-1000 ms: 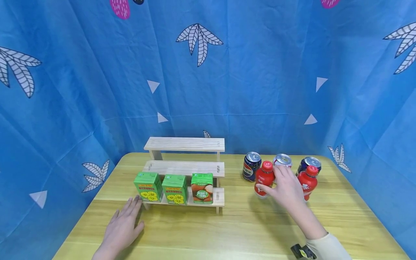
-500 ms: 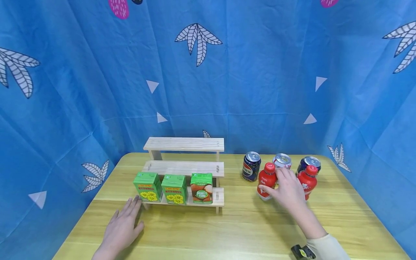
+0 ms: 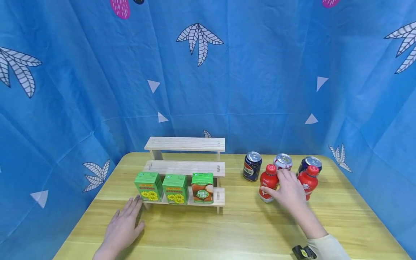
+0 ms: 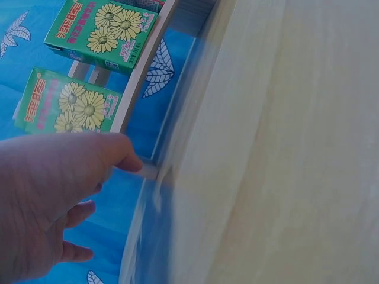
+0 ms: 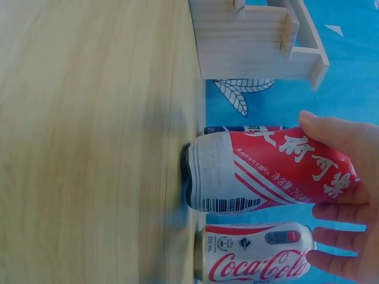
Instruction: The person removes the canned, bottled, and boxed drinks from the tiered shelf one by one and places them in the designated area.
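Observation:
In the head view my right hand [image 3: 290, 193] grips a small red cola bottle [image 3: 268, 182]. The right wrist view shows the thumb along one side of the bottle and curled fingers on the other; its dark base is close to the tabletop. A white Coca-Cola can [image 5: 257, 251] stands just behind it, near the outer fingertips. My left hand [image 3: 121, 227] lies flat on the table, fingers straight, fingertips at the lower left end of a stepped wooden shelf [image 3: 183, 168]. On its lowest step sit two green chrysanthemum drink cartons [image 3: 148, 187] and a green-and-brown carton [image 3: 202, 187].
A dark blue Pepsi can [image 3: 252, 168] stands left of the held bottle. At the right are another red bottle [image 3: 307, 182] and a dark blue can [image 3: 303, 166] behind it. A blue patterned curtain [image 3: 260, 72] surrounds the wooden table [image 3: 208, 231].
The held bottle has shifted slightly right and nearer, coming closer in to my right palm, and the right thumb has moved a little with it. The left hand has stayed put.

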Action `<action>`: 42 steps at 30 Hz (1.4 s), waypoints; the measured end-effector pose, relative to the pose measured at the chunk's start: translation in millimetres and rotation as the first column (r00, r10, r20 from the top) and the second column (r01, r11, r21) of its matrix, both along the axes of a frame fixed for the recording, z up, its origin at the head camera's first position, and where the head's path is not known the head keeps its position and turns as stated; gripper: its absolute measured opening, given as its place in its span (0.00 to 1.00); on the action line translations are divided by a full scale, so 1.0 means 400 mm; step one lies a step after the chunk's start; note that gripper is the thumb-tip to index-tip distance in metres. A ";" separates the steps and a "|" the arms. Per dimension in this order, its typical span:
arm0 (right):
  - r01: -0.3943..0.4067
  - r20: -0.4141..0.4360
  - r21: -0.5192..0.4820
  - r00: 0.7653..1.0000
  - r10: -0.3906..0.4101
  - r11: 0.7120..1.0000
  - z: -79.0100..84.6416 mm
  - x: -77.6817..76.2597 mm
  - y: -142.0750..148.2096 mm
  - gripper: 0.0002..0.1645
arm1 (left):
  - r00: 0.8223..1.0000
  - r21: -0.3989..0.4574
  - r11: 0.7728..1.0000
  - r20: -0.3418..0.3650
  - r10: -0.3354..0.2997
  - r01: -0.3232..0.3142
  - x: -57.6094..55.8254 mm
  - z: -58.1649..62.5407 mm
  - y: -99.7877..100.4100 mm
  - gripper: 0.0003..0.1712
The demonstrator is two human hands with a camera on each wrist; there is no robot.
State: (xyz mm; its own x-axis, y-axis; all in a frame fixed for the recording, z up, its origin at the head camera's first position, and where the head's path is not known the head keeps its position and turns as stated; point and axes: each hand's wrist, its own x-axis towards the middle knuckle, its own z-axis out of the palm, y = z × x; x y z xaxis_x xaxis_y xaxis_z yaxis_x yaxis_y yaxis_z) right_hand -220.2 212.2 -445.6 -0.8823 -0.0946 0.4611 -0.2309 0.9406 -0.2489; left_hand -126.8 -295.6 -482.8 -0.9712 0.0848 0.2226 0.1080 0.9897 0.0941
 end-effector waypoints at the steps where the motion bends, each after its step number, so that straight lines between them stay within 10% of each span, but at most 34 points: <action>1: 0.001 0.003 0.000 1.000 -0.001 1.000 -0.001 -0.001 0.002 0.47 | 1.000 0.001 1.000 -0.001 -0.001 0.001 0.000 0.000 0.000 0.41; 42: 0.013 0.063 -0.073 0.998 -0.008 0.997 0.048 0.011 0.022 0.49 | 1.000 0.022 1.000 0.001 0.007 -0.007 0.004 -0.001 0.003 0.42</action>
State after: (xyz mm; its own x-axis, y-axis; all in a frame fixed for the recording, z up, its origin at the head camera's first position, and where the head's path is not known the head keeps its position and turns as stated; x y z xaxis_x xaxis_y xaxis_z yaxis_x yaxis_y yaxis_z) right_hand -215.9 221.0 -426.3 -0.9102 -0.0529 0.4107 -0.2029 0.9216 -0.3309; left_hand -125.4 -294.3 -483.0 -0.9721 0.0727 0.2231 0.1007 0.9881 0.1165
